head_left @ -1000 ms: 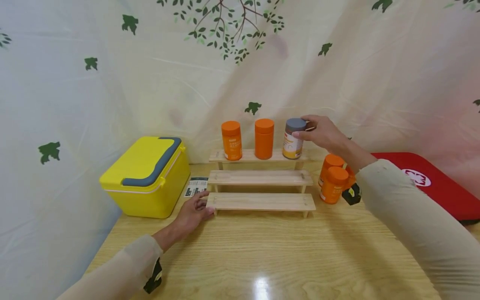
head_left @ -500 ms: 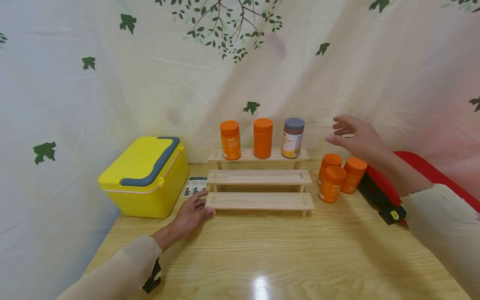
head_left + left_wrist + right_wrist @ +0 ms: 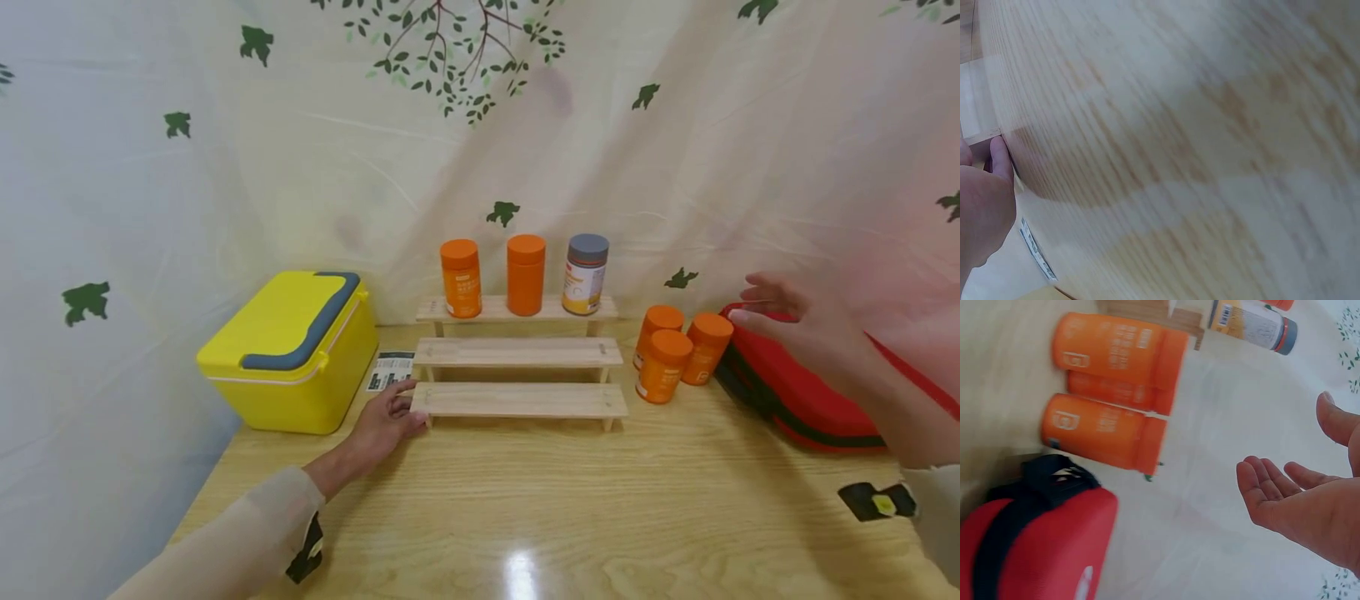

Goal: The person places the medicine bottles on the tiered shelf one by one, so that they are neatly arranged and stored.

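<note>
My left hand (image 3: 381, 429) grips the left end of the lowest step of a three-step wooden display rack (image 3: 519, 400); in the left wrist view, its fingers and thumb (image 3: 1001, 159) meet the wood's end. My right hand (image 3: 813, 337) is in the air above the red case, holding nothing, fingers relaxed and thumb apart. On the rack's top step stand two orange jars (image 3: 461, 283) and, at the right end, a white-and-yellow labelled jar with a grey lid (image 3: 585, 279). Three more orange jars (image 3: 663, 371) stand close together right of the rack, also seen in the right wrist view.
A yellow cooler box (image 3: 285, 333) with a grey-blue handle stands left of the rack, a printed card (image 3: 392, 369) beside it. The red zipped case (image 3: 806, 400) lies on the right. Behind everything hangs a pale leaf-patterned curtain (image 3: 360, 167).
My right hand has let go of the grey-lidded jar on the top step and moved right and down, over the red case. My left hand has stayed on the rack.
</note>
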The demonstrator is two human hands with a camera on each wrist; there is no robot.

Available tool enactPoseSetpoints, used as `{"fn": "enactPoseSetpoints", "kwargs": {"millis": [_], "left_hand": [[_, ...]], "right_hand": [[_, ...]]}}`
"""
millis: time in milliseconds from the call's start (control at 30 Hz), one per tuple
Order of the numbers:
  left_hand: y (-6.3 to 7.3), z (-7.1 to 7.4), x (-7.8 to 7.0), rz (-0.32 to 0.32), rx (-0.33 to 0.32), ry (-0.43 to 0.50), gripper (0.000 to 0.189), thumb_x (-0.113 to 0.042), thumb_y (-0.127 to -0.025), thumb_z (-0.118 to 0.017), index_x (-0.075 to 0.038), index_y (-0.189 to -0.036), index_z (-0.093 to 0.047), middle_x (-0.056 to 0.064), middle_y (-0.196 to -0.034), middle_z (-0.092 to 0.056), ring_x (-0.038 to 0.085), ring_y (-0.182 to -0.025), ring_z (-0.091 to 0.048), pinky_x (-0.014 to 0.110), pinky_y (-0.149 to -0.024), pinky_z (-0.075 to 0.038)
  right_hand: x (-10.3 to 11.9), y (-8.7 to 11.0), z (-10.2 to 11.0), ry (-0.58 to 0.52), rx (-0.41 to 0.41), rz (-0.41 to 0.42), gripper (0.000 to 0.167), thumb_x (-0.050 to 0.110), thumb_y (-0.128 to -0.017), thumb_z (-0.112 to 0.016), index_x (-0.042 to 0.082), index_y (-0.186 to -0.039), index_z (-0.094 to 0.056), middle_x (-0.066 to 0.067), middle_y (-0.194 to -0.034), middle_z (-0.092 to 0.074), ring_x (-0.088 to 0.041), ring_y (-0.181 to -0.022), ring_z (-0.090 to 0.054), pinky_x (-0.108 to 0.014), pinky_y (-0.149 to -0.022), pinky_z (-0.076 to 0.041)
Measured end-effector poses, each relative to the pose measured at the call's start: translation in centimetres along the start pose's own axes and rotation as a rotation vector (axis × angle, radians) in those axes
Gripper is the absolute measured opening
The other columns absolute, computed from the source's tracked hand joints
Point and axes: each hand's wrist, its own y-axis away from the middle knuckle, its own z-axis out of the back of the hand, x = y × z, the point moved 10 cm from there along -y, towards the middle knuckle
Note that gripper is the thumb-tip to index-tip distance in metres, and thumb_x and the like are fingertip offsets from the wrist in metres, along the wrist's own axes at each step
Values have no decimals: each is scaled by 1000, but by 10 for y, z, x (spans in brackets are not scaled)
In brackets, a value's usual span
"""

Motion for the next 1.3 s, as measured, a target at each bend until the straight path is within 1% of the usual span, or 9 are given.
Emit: {"fn": "enactPoseSetpoints", "kwargs": {"millis": [100, 133, 267, 367, 600, 700, 833, 1067, 1300], "left_hand": [[0, 0, 2, 6, -1, -1, 58, 4, -93, -57, -7, -146, -36, 20, -122, -60, 25, -103, -62, 35, -87, -55], [0, 0, 2, 6, -2, -4, 58, 4, -93, -57, -7, -146, -36, 20, -122, -60, 25, -103, -62, 35, -87, -55], [1, 1, 3, 7, -6, -16, 58, 3, -92, -58, -8, -145, -37, 19, -122, -61, 24, -102, -63, 34, -86, -56], [1, 1, 1, -5, -2, -21, 58, 3, -93, -58, -7, -145, -37, 19, -122, -61, 24, -102, -62, 34, -87, -55], [3, 1, -2, -25, 8, -13, 58, 3, -93, -57, -6, -146, -36, 21, -123, -60, 25, -103, -62, 36, -88, -55], [3, 1, -2, -25, 8, -9, 58, 3, -93, -57, -6, -145, -36, 21, -123, -60, 25, -104, -62, 36, -88, -55], [3, 1, -3, -30, 7, -8, 57, 4, -93, -57, -5, -145, -36, 22, -123, -60, 26, -104, -62, 36, -87, -55], [2, 0, -2, -28, 7, -2, 58, 6, -92, -57, -4, -145, -36, 22, -122, -60, 27, -104, -62, 36, -87, -55], [1, 0, -2, -31, 7, 6, 58, 7, -92, -57, -3, -145, -35, 21, -119, -61, 25, -101, -64, 35, -87, -55]], "right_hand": [[-10, 7, -7, 4, 3, -26, 79, 46, -95, -56, 11, -154, -17, -25, -143, -40, -44, -123, -37, -60, -89, -45], [-13, 9, -9, 8, 1, -25, 79, 45, -95, -56, 10, -154, -18, -26, -142, -40, -45, -122, -38, -61, -89, -45], [-22, 14, -18, 24, -3, -37, 78, 45, -94, -57, 8, -152, -22, -26, -138, -44, -43, -118, -42, -35, -80, -54], [-25, 15, -25, 18, -8, -29, 77, 44, -94, -59, 6, -151, -24, -27, -136, -45, -44, -117, -45, -13, -67, -47], [-24, 13, -43, -10, -32, -16, 78, 40, -93, -62, 2, -150, -25, -30, -134, -46, -46, -116, -46, -8, -68, -43], [-22, 11, -51, -28, -32, -9, 78, 39, -93, -62, 2, -151, -24, -30, -133, -47, -45, -115, -48, -18, -77, -50], [-18, 8, -64, -39, -21, -5, 79, 40, -93, -61, 1, -150, -25, -30, -132, -47, -45, -114, -49, -45, -85, -54], [-18, 1, -82, -16, -17, -10, 80, 43, -92, -63, -8, -145, -29, -32, -130, -49, -43, -110, -52, -52, -87, -52], [-18, -4, -87, 2, -98, 14, 76, 41, -90, -66, -11, -138, -37, -33, -124, -53, -44, -104, -56, -55, -86, -51]]}}
